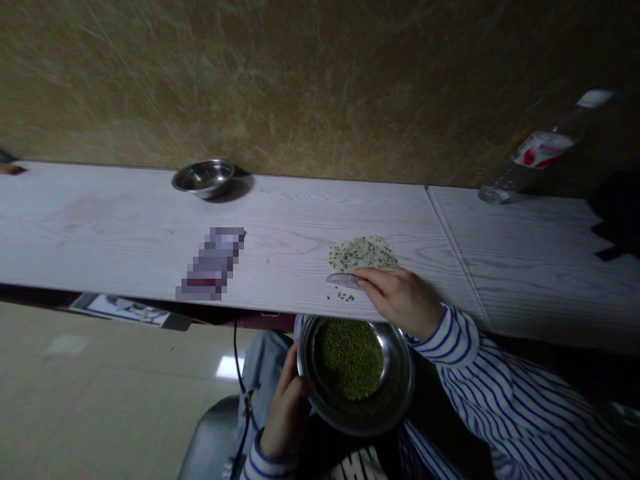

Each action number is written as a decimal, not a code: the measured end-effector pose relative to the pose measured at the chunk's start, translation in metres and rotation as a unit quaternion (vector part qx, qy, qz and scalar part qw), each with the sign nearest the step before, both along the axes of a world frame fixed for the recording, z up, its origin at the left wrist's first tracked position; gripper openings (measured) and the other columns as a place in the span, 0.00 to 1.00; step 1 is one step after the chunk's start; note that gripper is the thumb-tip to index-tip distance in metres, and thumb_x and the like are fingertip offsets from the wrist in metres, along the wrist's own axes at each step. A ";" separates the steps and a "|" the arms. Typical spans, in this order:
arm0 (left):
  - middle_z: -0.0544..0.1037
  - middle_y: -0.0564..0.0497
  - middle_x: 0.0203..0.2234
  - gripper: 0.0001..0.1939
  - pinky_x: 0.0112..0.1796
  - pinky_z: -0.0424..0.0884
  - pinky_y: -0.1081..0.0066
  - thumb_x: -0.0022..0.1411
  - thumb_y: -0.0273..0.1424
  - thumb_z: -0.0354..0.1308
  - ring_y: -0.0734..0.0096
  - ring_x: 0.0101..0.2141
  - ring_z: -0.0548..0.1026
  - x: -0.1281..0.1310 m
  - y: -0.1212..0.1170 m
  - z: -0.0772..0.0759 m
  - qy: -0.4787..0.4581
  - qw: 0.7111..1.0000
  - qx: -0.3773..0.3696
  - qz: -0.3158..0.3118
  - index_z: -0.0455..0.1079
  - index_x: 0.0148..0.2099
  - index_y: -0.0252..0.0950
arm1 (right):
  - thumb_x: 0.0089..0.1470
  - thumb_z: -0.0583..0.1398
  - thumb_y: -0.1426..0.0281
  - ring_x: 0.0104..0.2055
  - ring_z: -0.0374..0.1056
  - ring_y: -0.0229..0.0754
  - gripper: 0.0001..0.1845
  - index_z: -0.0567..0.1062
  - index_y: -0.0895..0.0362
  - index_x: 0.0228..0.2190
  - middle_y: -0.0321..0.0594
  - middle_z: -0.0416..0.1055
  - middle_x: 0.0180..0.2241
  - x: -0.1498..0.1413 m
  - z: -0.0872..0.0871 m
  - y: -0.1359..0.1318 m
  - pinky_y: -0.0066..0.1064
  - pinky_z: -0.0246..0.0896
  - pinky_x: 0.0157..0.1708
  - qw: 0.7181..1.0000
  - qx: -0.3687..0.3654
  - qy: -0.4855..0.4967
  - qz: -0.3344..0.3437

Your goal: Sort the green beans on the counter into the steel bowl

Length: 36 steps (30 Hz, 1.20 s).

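My left hand (290, 405) grips the left rim of a large stainless steel bowl (400, 393), held at my lap just below the table edge. Green mung beans (350, 360) fill its bottom. Between the fingers and thumb of my right hand (406, 300) is a thin, flat, translucent piece (343, 279) with a rounded end, its exact kind unclear. It rests low over the tabletop, at the near side of a spread pile of mixed white grains and green beans (364, 253). A few loose beans (345, 295) lie between that piece and the table edge.
On the pale wooden table (290, 233) a small metal bowl (205, 179) stands back left, near a blurred-out flat object (211, 264). A clear plastic bottle (543, 150) stands back right, beyond a table seam. Papers (125, 310) sit on a shelf below. A black cable (239, 353) hangs down.
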<state>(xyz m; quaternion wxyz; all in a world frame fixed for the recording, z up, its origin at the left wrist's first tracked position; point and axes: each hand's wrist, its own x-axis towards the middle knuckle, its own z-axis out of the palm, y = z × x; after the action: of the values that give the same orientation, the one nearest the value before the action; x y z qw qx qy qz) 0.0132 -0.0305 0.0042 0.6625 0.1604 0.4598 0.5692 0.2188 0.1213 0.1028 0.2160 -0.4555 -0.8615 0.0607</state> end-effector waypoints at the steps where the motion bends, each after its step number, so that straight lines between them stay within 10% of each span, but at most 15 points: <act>1: 0.79 0.46 0.59 0.29 0.64 0.62 0.51 0.54 0.31 0.63 0.43 0.65 0.66 0.000 0.000 0.000 -0.001 1.000 0.004 0.002 0.75 0.60 0.45 | 0.64 0.59 0.75 0.38 0.80 0.45 0.14 0.82 0.55 0.47 0.43 0.84 0.36 0.000 0.000 0.000 0.40 0.75 0.44 1.000 -0.003 -0.004 0.006; 22: 0.80 0.49 0.58 0.31 0.63 0.63 0.55 0.51 0.31 0.63 0.45 0.65 0.66 0.004 0.001 0.006 -0.010 1.000 -0.021 0.006 0.75 0.60 0.45 | 0.66 0.58 0.77 0.41 0.79 0.45 0.12 0.81 0.57 0.44 0.44 0.84 0.39 -0.003 0.009 -0.009 0.39 0.69 0.41 0.994 -0.011 -0.009 0.104; 36: 0.79 0.47 0.59 0.32 0.59 0.66 0.56 0.50 0.32 0.64 0.44 0.64 0.67 0.002 0.000 0.003 -0.004 1.000 -0.023 0.011 0.75 0.60 0.44 | 0.63 0.59 0.76 0.33 0.79 0.49 0.11 0.81 0.59 0.43 0.46 0.84 0.35 0.028 0.004 -0.014 0.40 0.74 0.36 0.997 0.069 -0.013 -0.041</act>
<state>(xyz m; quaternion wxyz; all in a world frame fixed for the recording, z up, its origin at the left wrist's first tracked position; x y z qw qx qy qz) 0.0154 -0.0306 0.0067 0.6617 0.1377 0.4715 0.5665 0.2465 0.1069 0.1069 0.2375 -0.4753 -0.8471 -0.0138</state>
